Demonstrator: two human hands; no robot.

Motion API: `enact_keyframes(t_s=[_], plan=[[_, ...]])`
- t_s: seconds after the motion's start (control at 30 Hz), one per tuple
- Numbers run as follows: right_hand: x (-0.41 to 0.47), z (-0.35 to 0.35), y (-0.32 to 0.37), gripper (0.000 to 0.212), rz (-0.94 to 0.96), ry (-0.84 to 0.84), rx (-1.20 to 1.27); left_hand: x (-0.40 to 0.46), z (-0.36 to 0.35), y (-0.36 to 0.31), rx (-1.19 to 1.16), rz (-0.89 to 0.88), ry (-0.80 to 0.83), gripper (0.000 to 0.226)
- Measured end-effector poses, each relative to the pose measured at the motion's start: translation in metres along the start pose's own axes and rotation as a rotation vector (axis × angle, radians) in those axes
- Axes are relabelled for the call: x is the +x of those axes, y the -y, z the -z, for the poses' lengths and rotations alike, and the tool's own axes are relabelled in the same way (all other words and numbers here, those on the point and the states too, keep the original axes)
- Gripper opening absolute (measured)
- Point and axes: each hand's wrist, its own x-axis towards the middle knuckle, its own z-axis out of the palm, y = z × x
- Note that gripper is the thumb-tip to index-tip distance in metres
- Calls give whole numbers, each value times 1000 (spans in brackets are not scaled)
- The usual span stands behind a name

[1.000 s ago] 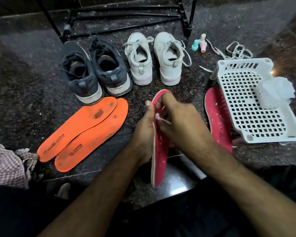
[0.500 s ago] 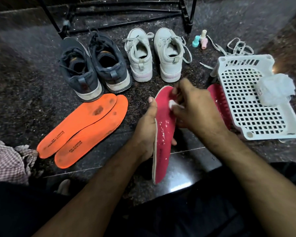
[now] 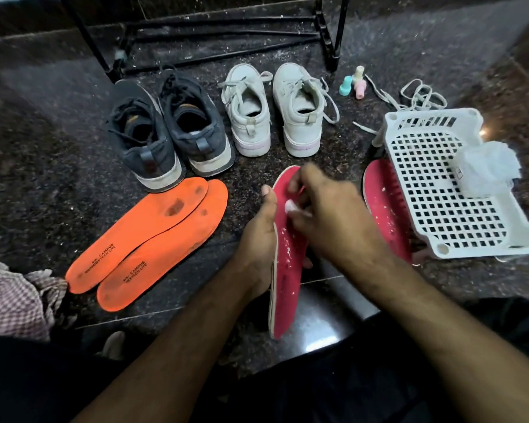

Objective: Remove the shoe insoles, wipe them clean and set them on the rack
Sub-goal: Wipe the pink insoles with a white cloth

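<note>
**Wiping under way on the first pink insole, nothing yet on the rack**

Wiping is judged to be in progress on the flat pink foam insole [image 3: 287,264], which is held on edge above the dark speckled stone floor [image 3: 43,178]. It is supported along its edge by the left hand [image 3: 258,239], thumb up beside the toe end. A small white wad [image 3: 290,206], apparently a wipe, is pinched in the curled grip of the right hand [image 3: 327,221] and pressed against the insole's face, where white flecks are seen.

The second pink insole [image 3: 382,206] lies partly tucked under the white perforated plastic basket [image 3: 440,190], also flecked, so it is judged unwiped. The two orange foam insoles [image 3: 147,239] lie overlapping on the floor, with dark stains; their cleaning appears outstanding.

Removal looks complete: the dark grey sneakers [image 3: 165,135] and white sneakers [image 3: 272,111] stand open. No insole is seen on the black metal rack [image 3: 226,32] behind them.
</note>
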Motion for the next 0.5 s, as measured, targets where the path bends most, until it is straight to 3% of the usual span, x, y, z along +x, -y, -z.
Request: enact_keyframes(t_s=[0.07,0.23,0.4,0.5], plan=[[-5,-4,4,27,38,45,21,2,2,-1,-64,10,41,74],[16,12,-20,30,-107,-68,-66,-3,0,5,126,13,-13,79],[-6,-5,9,22,63,57,-7,-2,-3,-3,-36,15,38,72],[5,6,-8,28,-1,18,-9,-1,0,0,58,6,3,73]])
